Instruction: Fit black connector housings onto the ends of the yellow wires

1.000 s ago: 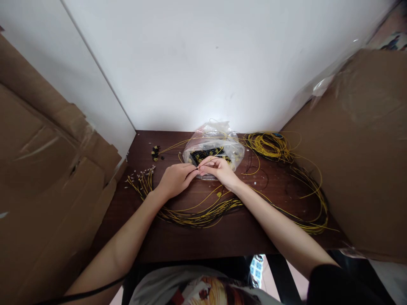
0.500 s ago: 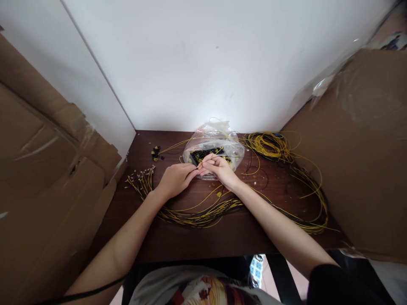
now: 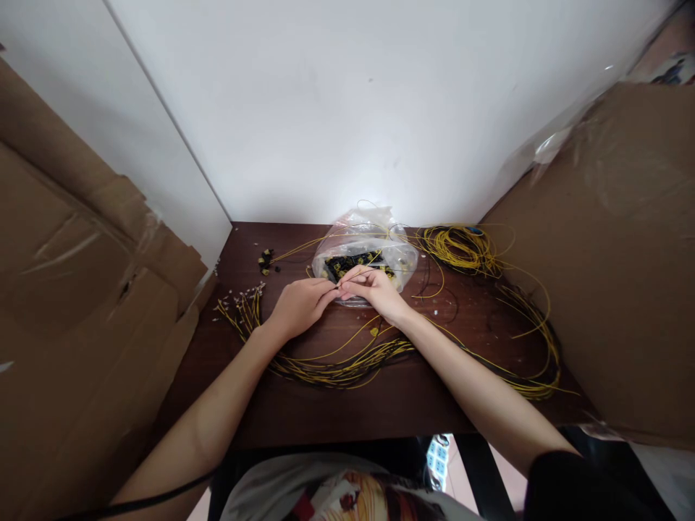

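Fingertips of both hands meet just in front of a clear plastic bag of small black and yellow parts. My right hand pinches a thin wire near its end; a dark strand runs from the fingers up to the right. My left hand is closed, thumb and forefinger pressed on something tiny at the wire's end, too small to make out. Under both forearms lies a long bundle of yellow and black wires, with small pale tips fanned out left of my left hand.
Another coil of yellow and black wire lies at the back right. A few loose black and yellow parts sit at the back left, and one yellow piece in front. Cardboard flanks the dark brown table; a white wall stands behind.
Both hands stay nearly in place, with small shifts of the right fingers. A yellow strand rose above the right hand earlier; now a dark strand shows there.
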`<state>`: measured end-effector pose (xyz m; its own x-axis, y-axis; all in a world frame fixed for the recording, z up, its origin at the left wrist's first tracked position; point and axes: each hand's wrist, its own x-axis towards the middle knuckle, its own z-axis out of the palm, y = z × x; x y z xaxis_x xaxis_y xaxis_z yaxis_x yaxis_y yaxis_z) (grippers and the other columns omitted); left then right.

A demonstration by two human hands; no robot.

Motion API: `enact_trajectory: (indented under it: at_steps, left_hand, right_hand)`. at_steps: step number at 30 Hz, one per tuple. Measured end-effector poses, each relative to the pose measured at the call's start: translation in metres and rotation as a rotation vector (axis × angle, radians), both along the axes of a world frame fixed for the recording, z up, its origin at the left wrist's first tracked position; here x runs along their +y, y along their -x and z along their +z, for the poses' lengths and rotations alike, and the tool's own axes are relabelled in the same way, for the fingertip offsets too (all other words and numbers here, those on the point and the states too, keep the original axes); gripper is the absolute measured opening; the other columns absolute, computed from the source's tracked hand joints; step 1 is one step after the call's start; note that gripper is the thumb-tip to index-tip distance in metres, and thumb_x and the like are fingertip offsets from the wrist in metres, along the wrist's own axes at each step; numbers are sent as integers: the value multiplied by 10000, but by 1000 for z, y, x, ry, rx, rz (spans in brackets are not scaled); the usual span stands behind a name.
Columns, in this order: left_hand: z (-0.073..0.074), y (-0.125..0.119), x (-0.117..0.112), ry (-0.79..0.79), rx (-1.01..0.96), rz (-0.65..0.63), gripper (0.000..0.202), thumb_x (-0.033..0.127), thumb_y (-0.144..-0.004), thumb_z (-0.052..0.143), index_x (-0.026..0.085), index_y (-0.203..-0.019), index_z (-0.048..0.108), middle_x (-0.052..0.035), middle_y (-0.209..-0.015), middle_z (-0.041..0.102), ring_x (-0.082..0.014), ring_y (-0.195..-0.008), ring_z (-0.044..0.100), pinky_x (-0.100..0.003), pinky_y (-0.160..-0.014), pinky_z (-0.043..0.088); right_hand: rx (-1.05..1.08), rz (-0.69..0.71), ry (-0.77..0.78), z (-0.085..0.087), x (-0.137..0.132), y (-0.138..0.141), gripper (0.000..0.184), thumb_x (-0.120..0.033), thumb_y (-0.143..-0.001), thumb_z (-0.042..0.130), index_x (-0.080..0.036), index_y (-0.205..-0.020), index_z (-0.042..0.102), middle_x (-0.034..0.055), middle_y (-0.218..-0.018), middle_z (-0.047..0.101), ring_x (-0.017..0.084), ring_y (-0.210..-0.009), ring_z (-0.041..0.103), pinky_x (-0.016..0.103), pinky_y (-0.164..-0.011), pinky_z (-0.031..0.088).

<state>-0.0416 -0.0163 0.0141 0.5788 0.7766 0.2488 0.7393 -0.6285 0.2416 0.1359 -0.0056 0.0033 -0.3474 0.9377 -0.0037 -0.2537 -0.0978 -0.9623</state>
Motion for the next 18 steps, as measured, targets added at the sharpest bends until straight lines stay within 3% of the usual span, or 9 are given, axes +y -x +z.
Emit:
enact_trajectory:
  at_steps: [9, 18]
  left_hand:
    - [0, 0, 0, -15, 4, 2, 335, 321, -932, 326, 169, -769, 575, -38, -759, 619, -153, -718, 561, -242, -640, 369]
    - [-1, 0, 1, -4, -20, -7, 345, 326, -935, 323, 169, -830, 612, -49, -823, 630, -163, -803, 574, -251, -708, 405]
  right_hand:
    - [116, 19, 41, -4, 2, 1, 317, -332, -625, 759, -164, -752, 522, 1, -671, 664, 120, -611, 648, 256, -619, 542]
    - [2, -4, -37, 0, -2, 0, 265, -295, -614, 757, -152, -773, 601, -4, -675, 665, 109, -639, 635, 263, -676, 535]
